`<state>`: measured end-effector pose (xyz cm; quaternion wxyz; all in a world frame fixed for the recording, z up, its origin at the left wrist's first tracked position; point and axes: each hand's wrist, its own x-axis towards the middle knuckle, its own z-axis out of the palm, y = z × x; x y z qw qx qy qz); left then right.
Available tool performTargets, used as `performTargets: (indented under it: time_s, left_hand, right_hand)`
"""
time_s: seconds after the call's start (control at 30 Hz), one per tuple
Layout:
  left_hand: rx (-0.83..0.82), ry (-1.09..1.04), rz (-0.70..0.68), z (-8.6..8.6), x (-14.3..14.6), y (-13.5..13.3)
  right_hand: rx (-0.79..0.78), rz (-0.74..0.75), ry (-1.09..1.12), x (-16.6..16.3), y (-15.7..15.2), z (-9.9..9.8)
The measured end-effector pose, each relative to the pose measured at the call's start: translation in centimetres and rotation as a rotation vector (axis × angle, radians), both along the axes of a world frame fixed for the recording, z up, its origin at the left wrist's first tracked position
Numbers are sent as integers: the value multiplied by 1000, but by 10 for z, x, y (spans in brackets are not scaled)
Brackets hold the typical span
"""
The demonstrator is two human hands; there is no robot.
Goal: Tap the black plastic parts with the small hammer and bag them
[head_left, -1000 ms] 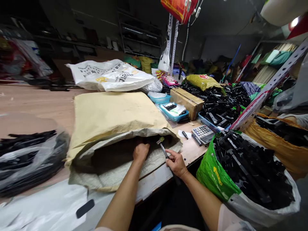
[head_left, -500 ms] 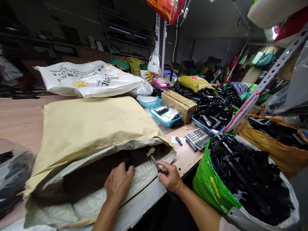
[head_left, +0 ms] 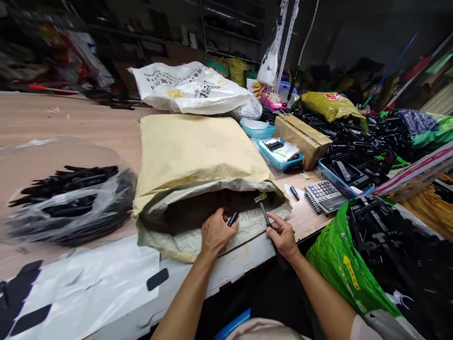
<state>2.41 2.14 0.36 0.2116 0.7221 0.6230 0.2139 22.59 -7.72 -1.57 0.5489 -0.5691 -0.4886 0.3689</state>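
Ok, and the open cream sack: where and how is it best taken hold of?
The cream sack is probably best pinched by the raised upper lip of its mouth, coming from the person's side: the mouth gapes that way, its upper lip standing clear of the lower one.

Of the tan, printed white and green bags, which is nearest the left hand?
The tan bag, its mouth open at the left hand; the printed white bag and green bag are farther.

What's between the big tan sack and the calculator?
In the head view, a black marker-like thing on white paper, then a small spiral-edged black pad.
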Motion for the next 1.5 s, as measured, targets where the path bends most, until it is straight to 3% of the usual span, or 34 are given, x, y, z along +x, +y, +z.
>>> performTargets:
  time_s: [0.83,1.5]
  left_hand:
    - [-45,-33,-53,-2,-2,0]
    - [0,-78,-43,-7,-7,0]
  right_hand:
    - [-22,-7,-48,1,-1,-1]
    - [19,22,-287,-6,-1,1]
